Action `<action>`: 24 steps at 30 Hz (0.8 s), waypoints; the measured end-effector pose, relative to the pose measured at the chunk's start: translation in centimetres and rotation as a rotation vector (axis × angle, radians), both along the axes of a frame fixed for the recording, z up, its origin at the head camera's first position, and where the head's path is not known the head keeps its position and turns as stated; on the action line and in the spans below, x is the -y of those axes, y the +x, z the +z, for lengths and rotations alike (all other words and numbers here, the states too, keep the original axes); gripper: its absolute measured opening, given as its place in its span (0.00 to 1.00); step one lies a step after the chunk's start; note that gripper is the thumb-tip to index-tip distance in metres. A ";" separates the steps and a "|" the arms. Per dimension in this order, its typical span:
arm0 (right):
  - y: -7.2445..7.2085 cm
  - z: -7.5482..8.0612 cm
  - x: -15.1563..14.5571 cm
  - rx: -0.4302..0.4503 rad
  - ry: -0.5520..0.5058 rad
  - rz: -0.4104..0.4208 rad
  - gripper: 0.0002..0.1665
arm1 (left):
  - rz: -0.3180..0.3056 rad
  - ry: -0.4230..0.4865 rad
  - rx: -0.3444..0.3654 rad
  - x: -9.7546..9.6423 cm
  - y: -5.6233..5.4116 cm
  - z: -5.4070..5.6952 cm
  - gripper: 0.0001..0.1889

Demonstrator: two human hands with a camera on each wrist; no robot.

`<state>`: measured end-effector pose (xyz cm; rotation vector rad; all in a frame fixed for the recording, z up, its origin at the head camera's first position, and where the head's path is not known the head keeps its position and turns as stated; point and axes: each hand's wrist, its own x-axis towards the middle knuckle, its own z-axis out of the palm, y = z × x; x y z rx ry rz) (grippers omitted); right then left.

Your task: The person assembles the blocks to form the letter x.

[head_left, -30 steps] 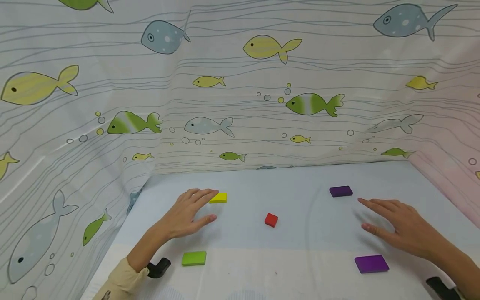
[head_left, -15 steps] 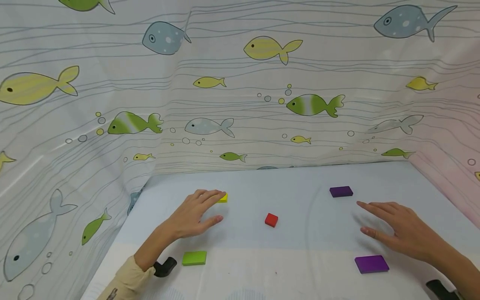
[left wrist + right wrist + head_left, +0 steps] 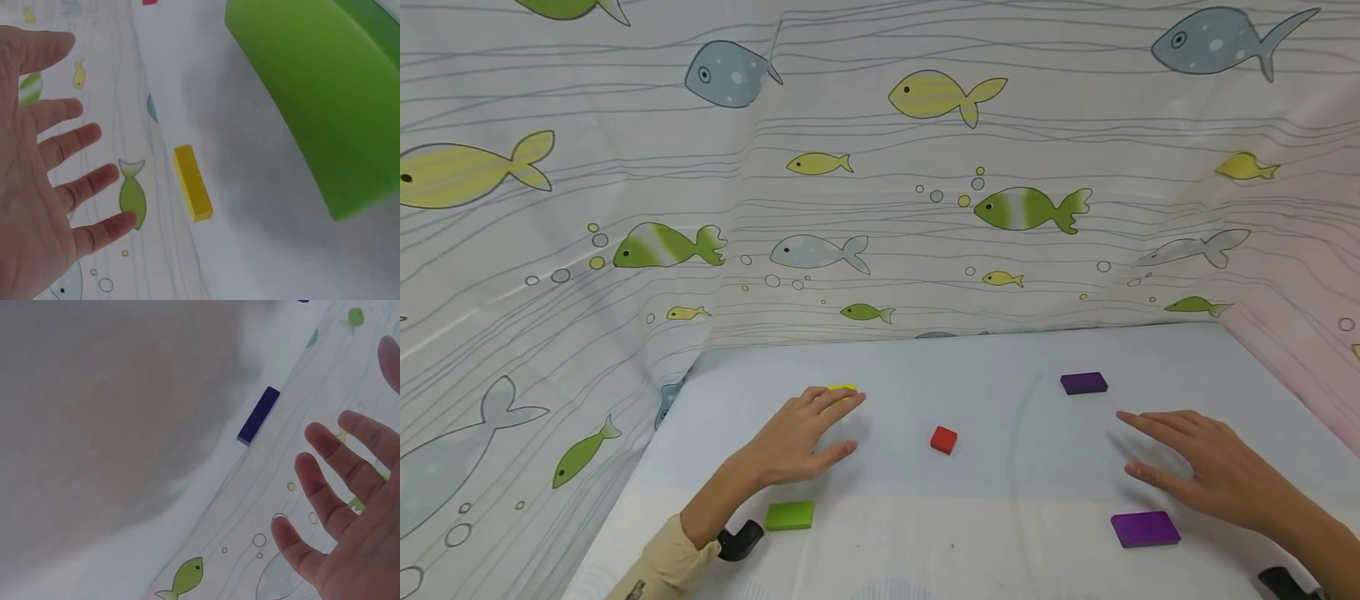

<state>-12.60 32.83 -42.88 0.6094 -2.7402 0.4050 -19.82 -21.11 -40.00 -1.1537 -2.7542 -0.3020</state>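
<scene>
– Lying closest, on the near side of each hand: which pieces?
– Green block [image 3: 789,516], short of the left hand [image 3: 797,442], just beside the black device [image 3: 741,542] at that wrist. Bright purple block [image 3: 1146,529], flat, on the near side of the right hand's [image 3: 1210,467] thumb.
– State of each grip?
– Left: wide, fingers spread, thumb apart, palm bare. Right: likewise wide, palm bare in its wrist view. Both hover above the pale table [image 3: 925,550], soft shadows beneath.
– Between the grips?
– Red block [image 3: 943,440], the smallest piece, right of the left fingertips and nearer to them than to the right hand.
– Beyond?
– Yellow block [image 3: 193,183], past the left fingers, which cover most of it in the head view; left wrist view shows it apart from the fingertips. Dark purple block [image 3: 1083,383], beyond and left of the right fingertips, also apart.
– Farthest?
– Fish-printed cloth [image 3: 910,233], rising behind the table, past both hands; pinkish at the right side.
</scene>
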 end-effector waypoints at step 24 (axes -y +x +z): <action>0.6 -0.4 0.4 0.006 -0.005 0.023 0.37 | -0.047 -0.007 -0.026 -2.9 -0.2 -0.3 0.29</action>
